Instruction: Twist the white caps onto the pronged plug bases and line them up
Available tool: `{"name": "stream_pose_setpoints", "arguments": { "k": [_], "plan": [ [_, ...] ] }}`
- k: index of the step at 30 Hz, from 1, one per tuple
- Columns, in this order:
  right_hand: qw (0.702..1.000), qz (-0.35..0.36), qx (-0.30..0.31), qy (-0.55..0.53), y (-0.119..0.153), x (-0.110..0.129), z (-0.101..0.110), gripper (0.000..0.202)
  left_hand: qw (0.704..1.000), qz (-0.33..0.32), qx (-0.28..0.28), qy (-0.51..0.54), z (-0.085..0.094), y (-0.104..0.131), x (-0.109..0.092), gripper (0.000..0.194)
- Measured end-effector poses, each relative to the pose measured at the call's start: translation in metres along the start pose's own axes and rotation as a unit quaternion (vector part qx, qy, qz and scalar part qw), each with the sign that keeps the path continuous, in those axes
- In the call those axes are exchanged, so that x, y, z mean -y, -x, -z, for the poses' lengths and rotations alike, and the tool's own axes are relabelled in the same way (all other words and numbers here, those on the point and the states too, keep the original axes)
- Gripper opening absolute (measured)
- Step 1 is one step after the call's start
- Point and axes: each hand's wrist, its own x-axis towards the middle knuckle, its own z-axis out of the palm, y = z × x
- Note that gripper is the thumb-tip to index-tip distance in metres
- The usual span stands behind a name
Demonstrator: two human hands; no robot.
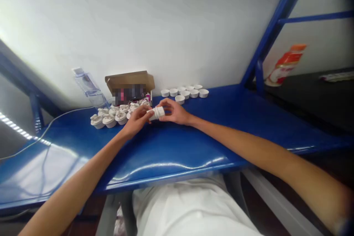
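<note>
White garment (190, 206) nearest, on the near side of the open cardboard box (129, 78); 2 hands on 1 white part (156, 113), just front-right of that box.
Left hand (137, 116) has fingers closed on the part's left end; right hand (176, 112) has thumb and fingertips curled around its right end, gripping. Can't tell if the part touches the blue table (221, 118). White capped units (110, 120) bunch in front of the box and to its left, nearest the left hand; clear bottle (94, 90) stands tilted in view, left of the box. White cups (194, 93) cluster right of the box. Orange-capped bottle (286, 65) sits far right of it, blurred.
</note>
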Motion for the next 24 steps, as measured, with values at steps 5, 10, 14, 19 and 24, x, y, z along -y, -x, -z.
{"name": "stream_pose_setpoints", "arguments": {
  "k": [5,10,14,19,24],
  "plan": [
    [0.999,-0.007,-0.024,0.031,0.0017,-0.0025,-0.0024,0.057,1.0,0.006,0.005,-0.009,0.0014,-0.0002,0.0016,0.041],
    [0.994,-0.086,-0.056,0.03,0.0009,-0.0054,-0.0044,0.049,0.999,-0.029,0.012,-0.016,0.0018,0.001,-0.0017,0.041],
    [0.991,-0.133,-0.026,0.012,-0.0004,-0.0046,-0.0034,0.05,0.998,-0.053,0.011,-0.023,0.0017,0.0031,-0.0064,0.043],
    [0.996,-0.087,-0.017,-0.016,-0.0002,-0.0041,-0.0019,0.05,0.998,-0.055,0.012,-0.007,0.0033,0.0023,-0.0058,0.045],
    [0.999,-0.043,-0.003,0.002,0.0019,-0.0059,-0.0014,0.049,0.998,-0.031,-0.01,-0.049,0.0064,0.0003,-0.0016,0.043]
  ]
}}
